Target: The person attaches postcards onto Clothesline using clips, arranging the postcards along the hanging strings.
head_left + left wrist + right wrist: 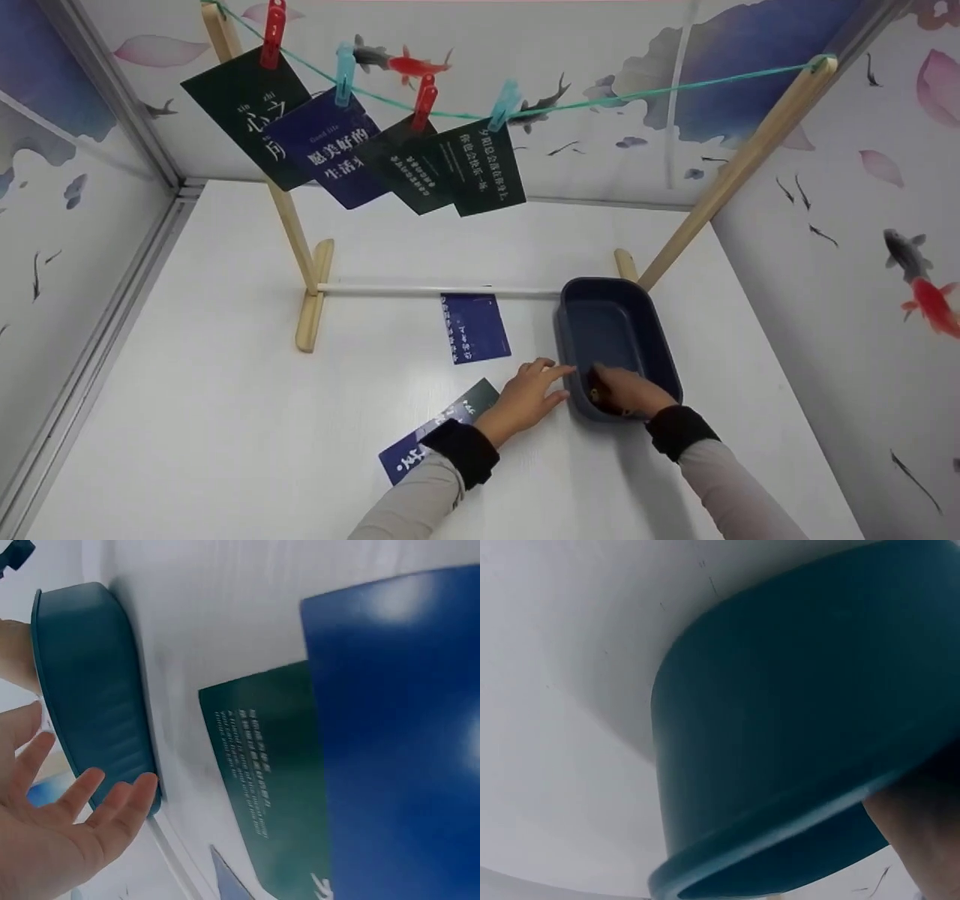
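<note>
My right hand (626, 390) reaches down inside a dark blue plastic basin (619, 330). Its fingertips are in shadow near something small, brown and orange, too dim to name; the basin wall hides the fingers in the right wrist view. My left hand (525, 397) hovers by the basin's left rim, fingers spread and holding nothing, as the left wrist view also shows. Under the left forearm lie a blue card (397, 727) and a green card (262, 772), overlapping on the white table. Farther back, another blue card (476, 328) lies flat.
A wooden stand with a right post (739, 176) and a white crossbar (390, 290) rises behind. From its green string (637, 94) hang several cards, held by red clothespins (424, 103) and light blue clothespins (503, 105). Patterned wall panels enclose the table.
</note>
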### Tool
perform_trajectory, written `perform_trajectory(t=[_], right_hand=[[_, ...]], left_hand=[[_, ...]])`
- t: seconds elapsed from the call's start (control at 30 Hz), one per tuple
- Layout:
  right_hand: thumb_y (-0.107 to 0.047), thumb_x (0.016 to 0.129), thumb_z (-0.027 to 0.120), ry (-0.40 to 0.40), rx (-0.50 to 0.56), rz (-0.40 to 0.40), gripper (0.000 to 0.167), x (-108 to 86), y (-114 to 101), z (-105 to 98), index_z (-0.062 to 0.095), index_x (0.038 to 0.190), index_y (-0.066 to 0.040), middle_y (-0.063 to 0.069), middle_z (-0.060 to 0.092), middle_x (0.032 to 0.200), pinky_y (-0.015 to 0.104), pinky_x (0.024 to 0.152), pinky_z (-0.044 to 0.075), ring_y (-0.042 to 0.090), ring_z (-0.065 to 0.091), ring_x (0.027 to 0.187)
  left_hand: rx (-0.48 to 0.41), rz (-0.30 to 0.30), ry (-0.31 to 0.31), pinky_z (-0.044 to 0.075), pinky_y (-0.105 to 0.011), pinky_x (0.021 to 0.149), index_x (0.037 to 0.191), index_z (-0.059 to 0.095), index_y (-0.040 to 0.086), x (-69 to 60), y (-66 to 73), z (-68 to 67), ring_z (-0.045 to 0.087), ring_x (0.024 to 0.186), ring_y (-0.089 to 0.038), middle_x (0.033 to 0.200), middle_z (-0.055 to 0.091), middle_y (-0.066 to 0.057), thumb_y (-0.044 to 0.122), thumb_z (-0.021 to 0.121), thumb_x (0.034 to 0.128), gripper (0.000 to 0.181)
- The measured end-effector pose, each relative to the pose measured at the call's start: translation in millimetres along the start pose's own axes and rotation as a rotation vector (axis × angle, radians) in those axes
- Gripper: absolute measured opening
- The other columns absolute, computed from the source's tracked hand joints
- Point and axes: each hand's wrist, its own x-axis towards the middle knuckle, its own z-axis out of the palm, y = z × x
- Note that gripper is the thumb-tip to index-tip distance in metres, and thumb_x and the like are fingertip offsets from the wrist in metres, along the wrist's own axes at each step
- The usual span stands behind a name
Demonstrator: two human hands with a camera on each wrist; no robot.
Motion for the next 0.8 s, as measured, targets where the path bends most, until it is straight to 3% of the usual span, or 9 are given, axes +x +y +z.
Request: perform_trajectory(t=[0.07, 0.13, 0.27, 0.37, 0.47, 0.53, 0.7, 0.8], right_hand=[[-0.001, 0.09, 0.051, 0.009, 0.003, -0.014, 0.049, 0.7, -0.1, 0.9, 0.035, 0.133, 0.017, 0.035, 0.054, 0.119, 0.056, 0.09, 0.045, 0.045, 0.056, 0.106], [-0.001, 0.091, 0.049, 0.018, 0.005, -0.036, 0.049, 0.6, 0.4, 1.6, 0.034, 0.133, 0.018, 0.037, 0.053, 0.121, 0.058, 0.093, 0.042, 0.048, 0.054, 0.11], [-0.001, 0.092, 0.046, 0.007, 0.032, -0.041, 0.047, -0.4, 1.9, 1.3, 0.032, 0.133, 0.019, 0.036, 0.056, 0.114, 0.055, 0.091, 0.044, 0.043, 0.058, 0.105], [-0.001, 0.092, 0.046, -0.003, 0.044, -0.029, 0.042, 0.2, 3.3, 1.2, 0.037, 0.129, 0.016, 0.024, 0.061, 0.098, 0.051, 0.088, 0.046, 0.032, 0.059, 0.092], [0.0, 0.091, 0.046, -0.012, 0.048, -0.02, 0.036, 1.8, 3.8, 0.4, 0.041, 0.124, 0.011, 0.012, 0.057, 0.087, 0.046, 0.083, 0.046, 0.024, 0.054, 0.083], [0.0, 0.09, 0.047, -0.02, 0.05, -0.012, 0.033, 3.1, 3.5, -0.9, 0.042, 0.122, 0.008, 0.011, 0.056, 0.086, 0.044, 0.079, 0.046, 0.023, 0.053, 0.082], [0.001, 0.092, 0.045, -0.062, 0.042, 0.013, 0.045, 3.5, -3.4, -10.5, 0.032, 0.133, 0.015, 0.029, 0.057, 0.108, 0.048, 0.084, 0.048, 0.035, 0.058, 0.096], [0.001, 0.093, 0.044, -0.024, 0.01, -0.023, 0.048, 2.7, -10.8, -21.7, 0.027, 0.134, 0.021, 0.037, 0.052, 0.119, 0.052, 0.091, 0.045, 0.043, 0.055, 0.108]], left_hand=[[0.047, -0.035, 0.031, 0.048, -0.042, 0.091, 0.134, 0.052, 0.021, 1.4, -8.7, -4.0, 0.05, 0.12, -0.033, 0.132, 0.051, -0.014, 0.027, 0.057, 0.0937, 0.041], [0.149, -0.114, 0.035, 0.044, -0.048, 0.097, 0.138, 0.047, 0.022, 3.6, -19.4, -7.7, 0.043, 0.128, -0.038, 0.141, 0.043, -0.017, 0.031, 0.058, 0.0923, 0.048], [0.359, -0.29, -0.05, 0.031, -0.056, 0.107, 0.146, 0.036, 0.02, 3.1, -35.7, -14.2, 0.023, 0.138, -0.048, 0.153, 0.024, -0.022, 0.042, 0.062, 0.0875, 0.067], [0.383, -0.368, -0.13, 0.028, -0.053, 0.11, 0.146, 0.035, 0.011, -2.7, -39.5, -15.2, 0.022, 0.138, -0.049, 0.152, 0.024, -0.024, 0.047, 0.061, 0.0865, 0.074], [0.385, -0.393, -0.174, 0.032, -0.05, 0.109, 0.143, 0.038, 0.006, -10.0, -37.6, -14.7, 0.027, 0.136, -0.048, 0.15, 0.03, -0.024, 0.048, 0.06, 0.087, 0.073], [0.406, -0.395, -0.195, 0.034, -0.049, 0.108, 0.142, 0.041, 0.007, -15.2, -35.0, -15.3, 0.03, 0.136, -0.047, 0.149, 0.032, -0.022, 0.049, 0.059, 0.0875, 0.071], [0.411, -0.371, -0.205, 0.04, -0.051, 0.102, 0.138, 0.047, 0.007, -28.2, -29.5, -19.1, 0.035, 0.133, -0.046, 0.147, 0.037, -0.021, 0.048, 0.059, 0.0881, 0.065], [0.408, -0.339, -0.189, 0.042, -0.052, 0.1, 0.136, 0.049, 0.006, -36.3, -29.7, -19.4, 0.038, 0.131, -0.047, 0.145, 0.04, -0.021, 0.045, 0.061, 0.0875, 0.063]])
